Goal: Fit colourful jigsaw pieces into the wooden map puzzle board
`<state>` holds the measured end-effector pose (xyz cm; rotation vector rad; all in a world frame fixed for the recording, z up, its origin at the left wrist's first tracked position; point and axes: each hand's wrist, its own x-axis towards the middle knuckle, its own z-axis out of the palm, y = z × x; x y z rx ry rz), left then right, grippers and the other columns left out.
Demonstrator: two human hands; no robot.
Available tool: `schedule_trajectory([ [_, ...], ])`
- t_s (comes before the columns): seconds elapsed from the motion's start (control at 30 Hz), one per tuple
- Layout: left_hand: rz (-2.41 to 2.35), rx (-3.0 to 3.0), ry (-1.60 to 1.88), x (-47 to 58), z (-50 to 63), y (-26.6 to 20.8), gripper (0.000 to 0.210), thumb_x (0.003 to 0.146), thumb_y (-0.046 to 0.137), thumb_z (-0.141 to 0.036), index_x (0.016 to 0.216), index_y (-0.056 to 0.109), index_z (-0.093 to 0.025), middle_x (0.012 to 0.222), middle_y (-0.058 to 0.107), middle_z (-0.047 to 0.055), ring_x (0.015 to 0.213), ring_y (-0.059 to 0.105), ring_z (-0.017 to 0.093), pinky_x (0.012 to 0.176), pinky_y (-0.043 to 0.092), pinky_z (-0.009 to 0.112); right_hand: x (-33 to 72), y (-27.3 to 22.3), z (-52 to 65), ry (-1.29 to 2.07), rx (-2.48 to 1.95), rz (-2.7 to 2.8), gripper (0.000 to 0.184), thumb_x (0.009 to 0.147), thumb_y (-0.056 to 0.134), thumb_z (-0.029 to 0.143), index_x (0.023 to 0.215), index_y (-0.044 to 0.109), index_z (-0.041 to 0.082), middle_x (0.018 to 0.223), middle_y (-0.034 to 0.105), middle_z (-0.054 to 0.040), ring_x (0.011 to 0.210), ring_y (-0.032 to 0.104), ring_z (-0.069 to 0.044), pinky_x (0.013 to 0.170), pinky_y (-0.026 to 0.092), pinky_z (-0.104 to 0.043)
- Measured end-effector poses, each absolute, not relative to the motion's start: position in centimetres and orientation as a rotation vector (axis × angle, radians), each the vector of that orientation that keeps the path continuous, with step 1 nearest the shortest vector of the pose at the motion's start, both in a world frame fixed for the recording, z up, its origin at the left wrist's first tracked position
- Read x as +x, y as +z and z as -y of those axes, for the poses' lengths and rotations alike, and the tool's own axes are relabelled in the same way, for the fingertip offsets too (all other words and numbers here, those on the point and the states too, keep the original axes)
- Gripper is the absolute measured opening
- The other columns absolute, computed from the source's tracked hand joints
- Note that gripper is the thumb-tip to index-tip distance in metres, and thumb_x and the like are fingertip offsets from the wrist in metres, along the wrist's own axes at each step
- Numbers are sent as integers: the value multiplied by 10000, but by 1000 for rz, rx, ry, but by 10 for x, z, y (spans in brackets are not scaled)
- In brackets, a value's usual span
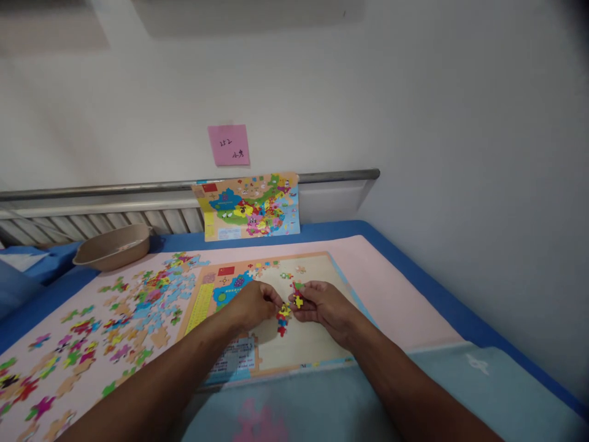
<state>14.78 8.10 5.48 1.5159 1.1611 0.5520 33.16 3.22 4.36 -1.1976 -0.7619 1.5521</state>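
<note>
Piecing-together appears in hand | right hand (326, 304) pinches red-yellow cluster (299, 301) over the puzzle board (301, 347), mid-scene | left hand (252, 304), fingers nearly closed, meets nearer yellow-red-blue cluster (282, 321), grip unclear | next move likely calls for aligning both edges

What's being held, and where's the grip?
Right hand: red-and-yellow puzzle pieces, pinched at their right edge. Left hand: at the lower puzzle cluster's upper end; grip can't be told.
</note>
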Motion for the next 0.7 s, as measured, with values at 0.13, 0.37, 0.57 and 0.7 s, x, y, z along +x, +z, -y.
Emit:
schedule_trajectory([
  [0.13,-1161,1546,483,146,-80,54,155,585,599,-54,645,713,-140,538,616,-31,502,474,89,516,340,219,330,44,-33,1563,-1202,762,160,879,721,192,778,607,142,801,720,-70,642,674,-123,609,586,-219],
  [0.37,-1171,1563,451,145,-85,52,153,596,588,-71,679,699,-137,567,614,-36,528,490,96,543,358,235,330,47,-32,1560,-1214,758,150,890,695,170,769,611,142,800,722,-73,651,673,-123,616,585,-216],
  [0.57,-1176,1572,454,145,-86,51,162,590,576,-65,678,689,-138,575,615,-36,539,495,93,560,370,231,329,47,-32,1553,-1238,744,160,922,621,129,765,598,147,800,721,-76,665,688,-131,614,587,-220],
  [0.7,-1174,1584,437,143,-85,52,164,598,572,-68,681,695,-140,579,617,-37,538,491,91,554,365,227,329,49,-31,1561,-1245,739,156,917,642,133,768,597,145,833,726,-88,673,698,-137,610,586,-218],
])
